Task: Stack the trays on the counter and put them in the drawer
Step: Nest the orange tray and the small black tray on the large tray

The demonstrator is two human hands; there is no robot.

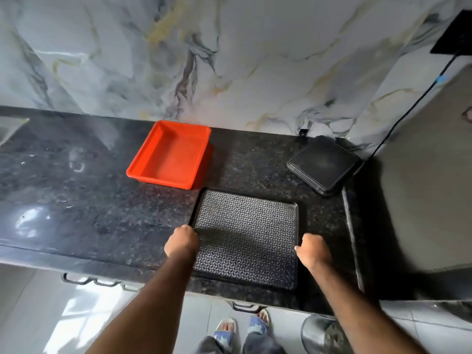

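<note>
Flat black rectangular tray w/ a woven diamond-pattern liner (245, 236) lies at the front edge of the dark speckled granite counter (76, 200), long axis running away from the person. Left hand (181, 241) is clenched on its left rim, right hand (312, 251) on its right rim, so both grasp it abt mid-length. Deep red plastic rectangular tray (169, 155) sits just beyond the far-left corner, nearly touching, so nearer the left hand. Next move prob goes forward & left.
</note>
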